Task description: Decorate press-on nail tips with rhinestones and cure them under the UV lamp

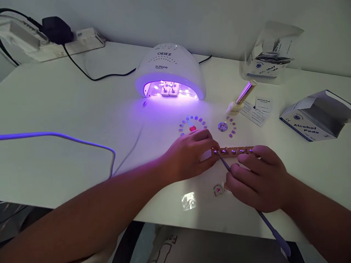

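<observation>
On the white table (90, 175), in front of the lamp and between the two hands, I have the brown strip (237, 151) lying roughly crosswise, with a row of shiny studs (233, 152) along it. The left hand (189, 155) pinches its left end between thumb and fingers. I see the right hand (260, 179) curled around a slim tool (265, 220), its tip at the leftmost stud; its upper fingers overlap the strip's right end, and I cannot tell whether they touch it. Nearer me lie a small beaded ring (218, 190) with a pink centre and a clear square packet (189, 201). Just beyond the strip I find a red piece (192, 128) within an arc of small gems (192, 117), and a round glittery gem (222, 126) beside a curved row. Farther back, the lamp (170, 69) glows violet, the bottle (234, 108) leans right, and an opened Alcohol Pads box (309, 124) sits at right.
</observation>
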### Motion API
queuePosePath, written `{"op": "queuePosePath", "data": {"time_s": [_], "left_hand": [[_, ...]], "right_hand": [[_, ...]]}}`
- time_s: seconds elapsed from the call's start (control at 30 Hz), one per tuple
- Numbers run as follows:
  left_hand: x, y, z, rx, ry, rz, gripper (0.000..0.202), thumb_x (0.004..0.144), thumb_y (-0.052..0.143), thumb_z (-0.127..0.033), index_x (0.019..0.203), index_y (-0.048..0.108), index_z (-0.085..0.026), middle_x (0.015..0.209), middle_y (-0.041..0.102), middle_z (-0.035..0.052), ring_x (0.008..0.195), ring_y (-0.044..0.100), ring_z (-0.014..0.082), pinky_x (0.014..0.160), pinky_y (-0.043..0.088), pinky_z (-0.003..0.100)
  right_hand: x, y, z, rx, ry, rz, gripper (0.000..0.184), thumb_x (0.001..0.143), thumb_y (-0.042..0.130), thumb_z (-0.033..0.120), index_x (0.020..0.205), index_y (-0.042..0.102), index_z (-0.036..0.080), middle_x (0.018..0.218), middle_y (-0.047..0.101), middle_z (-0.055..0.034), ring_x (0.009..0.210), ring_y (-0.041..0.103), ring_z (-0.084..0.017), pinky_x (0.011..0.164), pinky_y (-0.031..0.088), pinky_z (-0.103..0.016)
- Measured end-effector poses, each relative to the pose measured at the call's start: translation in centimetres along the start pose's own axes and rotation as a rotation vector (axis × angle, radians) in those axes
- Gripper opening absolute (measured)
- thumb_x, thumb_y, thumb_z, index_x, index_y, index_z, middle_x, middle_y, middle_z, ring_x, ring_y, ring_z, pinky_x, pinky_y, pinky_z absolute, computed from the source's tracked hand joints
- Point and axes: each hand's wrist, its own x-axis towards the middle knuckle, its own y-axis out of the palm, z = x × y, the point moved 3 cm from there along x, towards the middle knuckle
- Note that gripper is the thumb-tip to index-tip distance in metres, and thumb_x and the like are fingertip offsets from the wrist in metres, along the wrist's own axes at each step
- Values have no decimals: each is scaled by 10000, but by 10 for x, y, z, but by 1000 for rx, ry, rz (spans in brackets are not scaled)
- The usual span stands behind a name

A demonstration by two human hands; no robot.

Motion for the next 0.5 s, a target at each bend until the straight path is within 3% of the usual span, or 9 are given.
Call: {"op": "queuePosePath", "data": {"time_s": [0.5], "left_hand": [[1,-1,-1,5,8,-8,131,844,589,-250,913,673,-177,831,622,39,701,576,122,648,498,266]], "right_hand": [[2,0,-1,34,-1,-14,196,824,607,194,637,552,216,560,549,40,628,471,-135,662,341,-344]]}}
